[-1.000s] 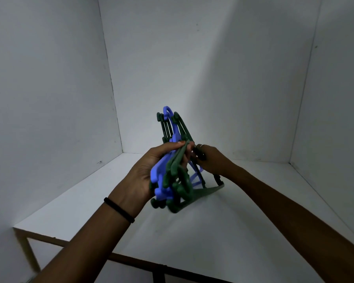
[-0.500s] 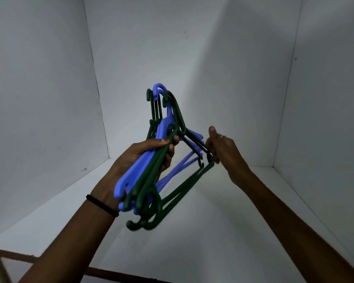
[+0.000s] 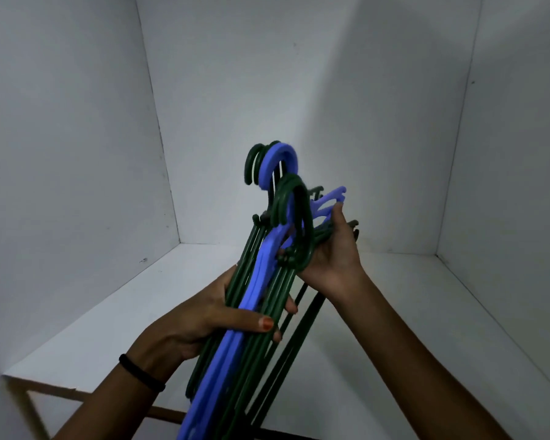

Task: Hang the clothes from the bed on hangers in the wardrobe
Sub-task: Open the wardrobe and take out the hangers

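Hangers of dark green and violet-blue plastic, bunched into one stack (image 3: 251, 312), are being held up inside a white-walled wardrobe compartment (image 3: 299, 90), above its white shelf floor (image 3: 378, 328). The stack is being gripped by the left hand (image 3: 204, 319) around the long arms, with the thumb lying across the front and the fingers wrapped behind, so the left grip is closed on the bundle. This hold is probably chosen to keep the loose pieces aligned and stop them fanning apart. A black band (image 3: 140, 373) is being worn on the left wrist.

To the right of the stack, the right hand (image 3: 334, 255) is being curled around several hanger ends, near the dark green hooks (image 3: 294, 223); its grip appears closed on them, seemingly to steady or separate one piece from the rest. The hooks are being kept pointing upward, most likely so that a single hanger can be drawn free. Neither clothes nor bed are being shown, and no rail is visible, so the hanging itself is judged not yet begun.
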Demonstrator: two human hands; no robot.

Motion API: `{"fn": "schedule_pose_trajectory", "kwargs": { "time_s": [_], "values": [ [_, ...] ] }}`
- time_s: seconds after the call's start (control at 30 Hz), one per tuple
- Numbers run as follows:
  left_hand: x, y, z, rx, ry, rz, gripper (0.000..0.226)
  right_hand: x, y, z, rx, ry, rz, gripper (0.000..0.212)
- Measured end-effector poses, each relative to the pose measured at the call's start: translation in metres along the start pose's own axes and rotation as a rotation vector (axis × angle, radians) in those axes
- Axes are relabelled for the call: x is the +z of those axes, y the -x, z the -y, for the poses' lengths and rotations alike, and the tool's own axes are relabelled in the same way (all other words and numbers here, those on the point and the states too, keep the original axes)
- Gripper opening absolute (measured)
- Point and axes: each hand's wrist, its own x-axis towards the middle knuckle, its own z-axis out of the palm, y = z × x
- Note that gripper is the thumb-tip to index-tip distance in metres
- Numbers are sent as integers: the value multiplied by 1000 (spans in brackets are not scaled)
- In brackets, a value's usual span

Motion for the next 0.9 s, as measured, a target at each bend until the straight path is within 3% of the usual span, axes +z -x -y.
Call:
{"fn": "schedule_pose_trajectory", "kwargs": {
  "time_s": [0.17,0.3,0.43,0.53,0.63,0.9],
  "values": [
    [-1,24,14,-139,-67,-14,69,7,11,-16,1,43,-36,59],
    [-1,40,21,-172,52,-61,68,17,16,-33,18,36,-86,42],
    [3,59,27,-194,159,-116,48,27,25,-50,2,61,-172,35],
    [0,78,27,-183,263,38,40,38,37,-65,-16,99,-202,31],
    [-5,99,28,-166,274,190,32,54,57,-80,-98,108,-201,46],
    [7,163,51,-227,217,272,25,74,126,-137,-165,108,-384,28]
  ]
}}
